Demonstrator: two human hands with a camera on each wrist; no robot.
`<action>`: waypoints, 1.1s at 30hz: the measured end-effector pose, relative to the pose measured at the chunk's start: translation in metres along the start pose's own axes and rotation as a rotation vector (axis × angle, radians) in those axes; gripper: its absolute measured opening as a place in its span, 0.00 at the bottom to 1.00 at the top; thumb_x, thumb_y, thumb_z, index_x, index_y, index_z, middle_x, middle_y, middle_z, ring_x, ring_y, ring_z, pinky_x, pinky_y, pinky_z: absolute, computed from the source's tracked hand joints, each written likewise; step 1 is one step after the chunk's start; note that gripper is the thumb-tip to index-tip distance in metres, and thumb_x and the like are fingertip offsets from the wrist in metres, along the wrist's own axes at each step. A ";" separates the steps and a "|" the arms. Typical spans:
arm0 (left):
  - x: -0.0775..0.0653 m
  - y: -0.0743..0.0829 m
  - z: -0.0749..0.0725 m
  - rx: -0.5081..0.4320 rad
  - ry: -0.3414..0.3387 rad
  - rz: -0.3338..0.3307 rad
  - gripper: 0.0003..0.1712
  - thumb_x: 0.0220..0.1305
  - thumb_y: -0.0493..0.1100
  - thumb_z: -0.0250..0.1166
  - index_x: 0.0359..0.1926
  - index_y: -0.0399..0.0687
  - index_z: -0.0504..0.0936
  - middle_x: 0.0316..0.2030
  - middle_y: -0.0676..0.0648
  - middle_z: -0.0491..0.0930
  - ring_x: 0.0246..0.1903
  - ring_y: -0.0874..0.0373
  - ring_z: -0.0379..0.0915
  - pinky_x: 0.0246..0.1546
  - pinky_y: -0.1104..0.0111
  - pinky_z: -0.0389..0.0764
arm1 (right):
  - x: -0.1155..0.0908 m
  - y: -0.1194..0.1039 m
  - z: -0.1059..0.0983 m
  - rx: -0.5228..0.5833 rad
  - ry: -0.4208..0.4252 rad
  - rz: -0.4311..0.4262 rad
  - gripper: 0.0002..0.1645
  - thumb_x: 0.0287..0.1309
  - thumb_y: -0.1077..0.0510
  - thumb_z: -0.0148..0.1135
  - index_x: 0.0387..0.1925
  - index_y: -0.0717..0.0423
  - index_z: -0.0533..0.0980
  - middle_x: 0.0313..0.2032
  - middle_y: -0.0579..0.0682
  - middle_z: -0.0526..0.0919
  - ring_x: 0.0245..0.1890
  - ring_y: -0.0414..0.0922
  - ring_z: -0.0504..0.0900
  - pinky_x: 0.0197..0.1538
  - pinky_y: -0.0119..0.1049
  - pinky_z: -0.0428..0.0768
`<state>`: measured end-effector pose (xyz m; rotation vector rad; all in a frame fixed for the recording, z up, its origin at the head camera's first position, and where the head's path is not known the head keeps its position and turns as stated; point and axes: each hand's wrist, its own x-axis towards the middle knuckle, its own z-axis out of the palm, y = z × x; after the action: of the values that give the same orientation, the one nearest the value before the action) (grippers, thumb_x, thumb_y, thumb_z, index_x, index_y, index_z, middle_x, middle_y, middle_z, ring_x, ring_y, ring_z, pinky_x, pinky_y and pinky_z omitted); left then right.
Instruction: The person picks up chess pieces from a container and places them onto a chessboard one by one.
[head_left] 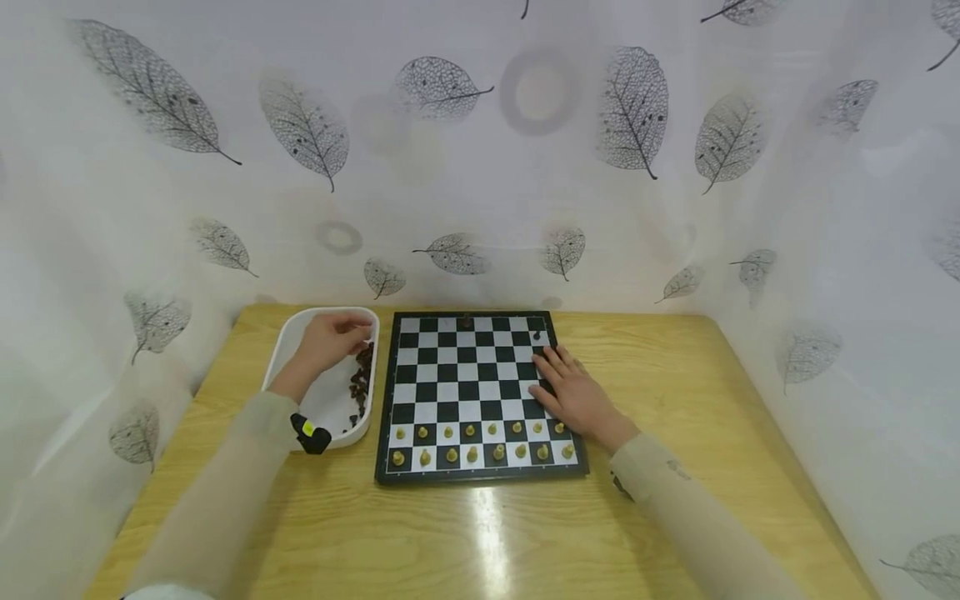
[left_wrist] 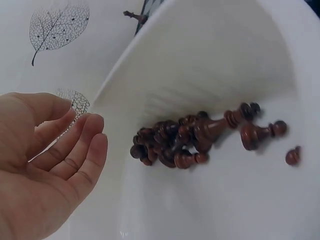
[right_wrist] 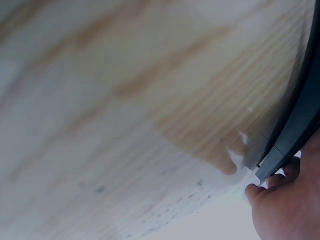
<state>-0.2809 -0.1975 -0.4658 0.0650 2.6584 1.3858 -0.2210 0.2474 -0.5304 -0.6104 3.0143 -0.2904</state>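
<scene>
My left hand [head_left: 327, 340] is over the white tub [head_left: 273, 364], above a heap of dark brown chess pieces [head_left: 362, 375] along its right wall. In the left wrist view, the fingers of the left hand [left_wrist: 55, 155] are loosely bent, with nothing seen between them and the thumb. My right hand [head_left: 577, 396] rests, fingers spread, on the right edge of the chessboard [head_left: 482, 478]. One dark piece [head_left: 466, 320] stands at the board's far edge, and a small dark piece [head_left: 537, 336] is near the far right corner.
Two rows of gold-coloured chess pieces [head_left: 472, 454] stand along the board's near side. The wooden table [head_left: 360, 533] extends around the board and tub. A white curtain with leaf prints [head_left: 480, 167] hangs behind and at both sides.
</scene>
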 end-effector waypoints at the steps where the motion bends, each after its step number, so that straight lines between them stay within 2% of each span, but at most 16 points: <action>1: -0.001 -0.002 -0.001 0.007 -0.010 -0.008 0.21 0.78 0.46 0.60 0.62 0.36 0.82 0.53 0.33 0.86 0.44 0.53 0.86 0.48 0.64 0.88 | 0.000 0.000 0.000 -0.003 0.000 0.002 0.45 0.79 0.32 0.42 0.83 0.54 0.56 0.84 0.59 0.52 0.85 0.61 0.46 0.83 0.59 0.53; 11: -0.009 -0.011 -0.005 0.046 -0.051 -0.011 0.21 0.78 0.43 0.61 0.61 0.32 0.82 0.50 0.32 0.87 0.43 0.51 0.86 0.45 0.64 0.89 | -0.001 0.001 -0.001 -0.010 -0.007 0.002 0.45 0.79 0.31 0.42 0.83 0.54 0.56 0.83 0.59 0.52 0.85 0.61 0.47 0.83 0.59 0.54; 24: -0.010 -0.028 -0.004 0.132 -0.097 -0.050 0.21 0.75 0.43 0.63 0.63 0.38 0.82 0.57 0.33 0.85 0.50 0.46 0.84 0.49 0.60 0.87 | 0.000 0.001 0.001 -0.008 -0.013 0.007 0.45 0.79 0.31 0.42 0.83 0.53 0.55 0.84 0.58 0.51 0.85 0.60 0.45 0.83 0.59 0.54; 33: -0.010 -0.035 -0.002 0.141 -0.120 -0.078 0.23 0.72 0.42 0.65 0.63 0.37 0.82 0.57 0.33 0.84 0.47 0.48 0.84 0.44 0.65 0.85 | 0.002 0.002 0.001 -0.012 -0.014 0.000 0.45 0.79 0.32 0.42 0.83 0.53 0.55 0.84 0.59 0.51 0.85 0.60 0.46 0.83 0.58 0.53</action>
<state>-0.2706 -0.2206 -0.4920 0.0569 2.6253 1.1338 -0.2232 0.2485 -0.5319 -0.6104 3.0047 -0.2663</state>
